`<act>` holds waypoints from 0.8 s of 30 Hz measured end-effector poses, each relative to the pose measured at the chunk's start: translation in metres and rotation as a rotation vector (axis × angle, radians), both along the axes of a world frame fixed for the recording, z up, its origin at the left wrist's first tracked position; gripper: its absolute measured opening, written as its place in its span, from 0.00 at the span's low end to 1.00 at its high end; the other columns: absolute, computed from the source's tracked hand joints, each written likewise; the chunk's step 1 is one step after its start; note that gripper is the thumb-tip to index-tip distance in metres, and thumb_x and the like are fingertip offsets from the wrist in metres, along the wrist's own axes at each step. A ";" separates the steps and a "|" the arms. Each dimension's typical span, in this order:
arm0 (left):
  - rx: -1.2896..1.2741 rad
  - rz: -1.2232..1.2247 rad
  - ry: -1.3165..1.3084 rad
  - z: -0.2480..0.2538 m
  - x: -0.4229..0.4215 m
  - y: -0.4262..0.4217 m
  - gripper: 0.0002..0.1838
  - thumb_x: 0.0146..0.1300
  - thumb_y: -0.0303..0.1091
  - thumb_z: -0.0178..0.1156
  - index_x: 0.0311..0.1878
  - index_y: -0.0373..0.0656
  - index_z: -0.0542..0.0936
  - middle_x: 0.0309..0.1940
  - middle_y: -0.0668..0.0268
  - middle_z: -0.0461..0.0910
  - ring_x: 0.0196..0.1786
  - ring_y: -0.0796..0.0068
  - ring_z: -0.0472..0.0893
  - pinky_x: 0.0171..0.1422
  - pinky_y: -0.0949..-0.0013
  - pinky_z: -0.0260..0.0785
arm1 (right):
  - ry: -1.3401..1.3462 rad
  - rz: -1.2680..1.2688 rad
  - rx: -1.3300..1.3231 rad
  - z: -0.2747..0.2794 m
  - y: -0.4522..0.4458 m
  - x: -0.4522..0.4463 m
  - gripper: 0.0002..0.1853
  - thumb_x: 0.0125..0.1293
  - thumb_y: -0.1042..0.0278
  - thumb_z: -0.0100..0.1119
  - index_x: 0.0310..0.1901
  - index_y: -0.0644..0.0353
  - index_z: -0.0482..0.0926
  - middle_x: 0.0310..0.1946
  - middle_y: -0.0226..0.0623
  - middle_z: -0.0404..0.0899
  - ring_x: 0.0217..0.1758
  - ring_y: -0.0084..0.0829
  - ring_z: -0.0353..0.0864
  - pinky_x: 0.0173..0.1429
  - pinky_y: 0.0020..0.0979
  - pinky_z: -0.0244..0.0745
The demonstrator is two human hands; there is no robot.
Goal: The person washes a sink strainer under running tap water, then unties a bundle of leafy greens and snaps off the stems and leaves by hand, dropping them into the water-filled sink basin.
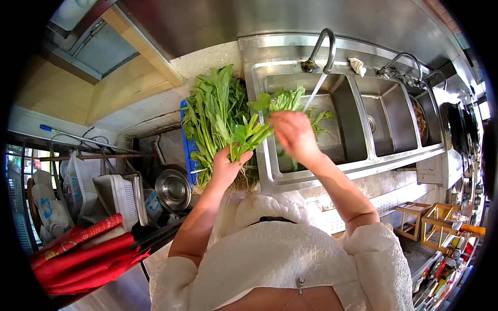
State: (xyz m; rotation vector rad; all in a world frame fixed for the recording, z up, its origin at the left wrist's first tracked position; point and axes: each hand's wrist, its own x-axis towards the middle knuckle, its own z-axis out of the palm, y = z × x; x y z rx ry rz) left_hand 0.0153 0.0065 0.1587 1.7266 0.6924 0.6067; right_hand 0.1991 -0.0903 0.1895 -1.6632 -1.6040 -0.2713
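My left hand (227, 167) is closed around a small bunch of leafy greens (254, 136), its pale stems pointing up and to the right. Just right of it, over the sink's left rim, my right hand (294, 136) has its fingers curled in at the stem ends, seemingly pinching them; the exact grip is partly hidden. Behind my left hand, a big heap of long-stemmed greens (220, 103) with roots at the near end lies in a blue crate (187, 150). More loose greens (288, 98) are in the left sink basin beyond my right hand.
Water runs from a curved faucet (332, 49) into the left basin of a steel sink (358, 116) with several basins. A white cloth (357, 66) lies behind it. At left are a metal bowl (173, 189), white baskets (116, 199) and red bags (88, 262). Wooden stools (441, 225) stand right.
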 end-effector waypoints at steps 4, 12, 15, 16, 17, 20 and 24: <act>-0.199 -0.050 0.033 -0.002 0.004 0.004 0.12 0.50 0.30 0.63 0.37 0.35 0.76 0.26 0.67 0.77 0.29 0.80 0.74 0.34 0.77 0.66 | 0.052 0.195 -0.088 -0.014 0.009 -0.005 0.09 0.48 0.70 0.59 0.34 0.58 0.76 0.34 0.36 0.73 0.40 0.38 0.72 0.49 0.35 0.64; -0.688 -0.018 -0.117 -0.018 0.009 0.006 0.10 0.53 0.29 0.59 0.39 0.36 0.75 0.31 0.67 0.76 0.30 0.79 0.74 0.34 0.77 0.66 | 0.156 0.298 -0.179 -0.021 0.013 -0.007 0.07 0.50 0.70 0.57 0.33 0.57 0.76 0.30 0.34 0.72 0.34 0.37 0.73 0.38 0.32 0.69; -0.677 -0.002 -0.078 -0.020 0.010 0.007 0.10 0.53 0.30 0.60 0.37 0.36 0.76 0.30 0.68 0.76 0.29 0.80 0.74 0.34 0.77 0.66 | 0.025 0.321 -0.187 -0.023 0.015 -0.009 0.07 0.50 0.70 0.56 0.33 0.56 0.75 0.29 0.33 0.71 0.33 0.35 0.73 0.37 0.32 0.69; -0.622 -0.063 -0.009 -0.019 0.009 0.007 0.10 0.53 0.30 0.60 0.37 0.37 0.76 0.29 0.68 0.76 0.29 0.80 0.73 0.33 0.77 0.66 | -0.072 0.348 -0.216 -0.023 0.015 -0.009 0.07 0.51 0.70 0.54 0.33 0.55 0.75 0.28 0.33 0.70 0.33 0.34 0.72 0.37 0.32 0.68; -0.565 -0.122 0.059 -0.017 0.008 0.007 0.09 0.52 0.31 0.60 0.36 0.38 0.76 0.29 0.68 0.76 0.28 0.81 0.73 0.33 0.77 0.65 | -0.169 0.376 -0.244 -0.024 0.015 -0.008 0.07 0.51 0.69 0.53 0.34 0.54 0.75 0.28 0.32 0.69 0.33 0.33 0.72 0.37 0.32 0.68; -0.442 -0.187 0.071 -0.015 0.005 0.006 0.09 0.53 0.32 0.60 0.36 0.39 0.76 0.26 0.69 0.76 0.27 0.81 0.72 0.31 0.78 0.64 | 0.020 0.417 -0.218 -0.041 0.028 0.005 0.06 0.57 0.68 0.49 0.34 0.57 0.74 0.29 0.34 0.71 0.33 0.33 0.73 0.40 0.30 0.69; -0.459 -0.153 0.081 -0.007 -0.017 0.007 0.10 0.55 0.33 0.57 0.39 0.41 0.75 0.26 0.70 0.74 0.26 0.82 0.71 0.30 0.78 0.64 | 1.036 0.097 -0.269 -0.045 0.045 0.062 0.09 0.64 0.63 0.44 0.35 0.59 0.72 0.30 0.32 0.74 0.35 0.25 0.74 0.42 0.29 0.71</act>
